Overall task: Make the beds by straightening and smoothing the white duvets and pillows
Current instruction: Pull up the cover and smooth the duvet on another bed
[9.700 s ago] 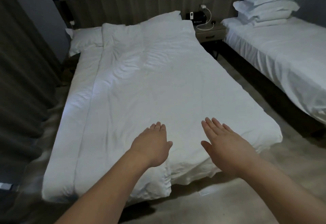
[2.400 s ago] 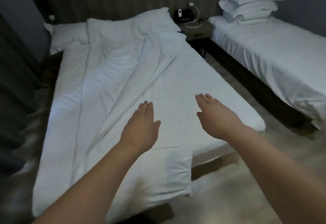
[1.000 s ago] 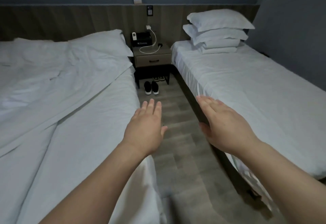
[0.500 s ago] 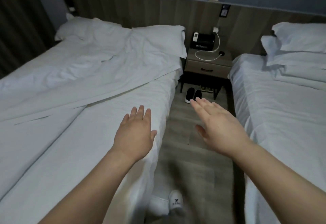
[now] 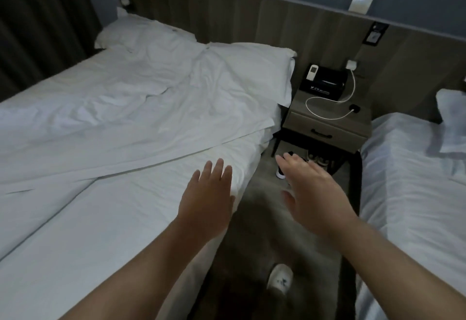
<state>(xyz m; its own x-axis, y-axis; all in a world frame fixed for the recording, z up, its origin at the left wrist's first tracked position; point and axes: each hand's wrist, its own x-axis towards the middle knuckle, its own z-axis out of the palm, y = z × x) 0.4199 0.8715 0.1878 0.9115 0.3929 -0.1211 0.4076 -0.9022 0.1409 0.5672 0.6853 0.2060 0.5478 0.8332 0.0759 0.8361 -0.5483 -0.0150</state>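
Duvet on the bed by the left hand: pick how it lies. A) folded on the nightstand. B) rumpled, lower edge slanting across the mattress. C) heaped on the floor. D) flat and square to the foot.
B: the duvet is creased, and its lower edge slants from the side by the nightstand across the bed, leaving the sheet bare below.

Left hand [image 5: 208,201], right hand [image 5: 315,193]: flat, seemingly clear of duvet [image 5: 151,107]
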